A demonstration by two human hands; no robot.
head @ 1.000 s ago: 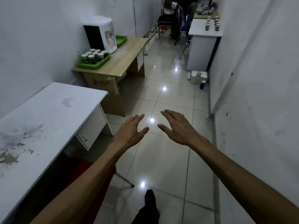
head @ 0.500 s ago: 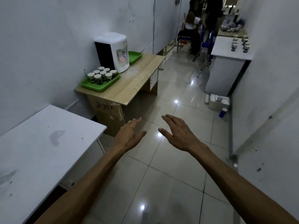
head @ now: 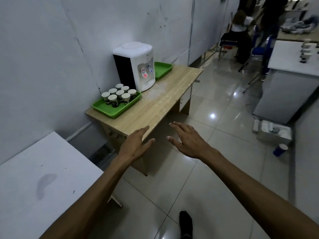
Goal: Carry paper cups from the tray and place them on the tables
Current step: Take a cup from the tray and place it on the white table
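Your fingers (head: 145, 129) are spread and empty on both the left hand (head: 134, 145) and the right hand (head: 188, 140), well short of the paper cups (head: 119, 95). These stand on the green tray (head: 110, 109) on the wooden surface (head: 165, 100). They are likely light and crushable; pinch each gently at mid-wall.

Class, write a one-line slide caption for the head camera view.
Both empty hands, left and right, reach toward white paper cups on a green plastic tray atop the wooden desk.
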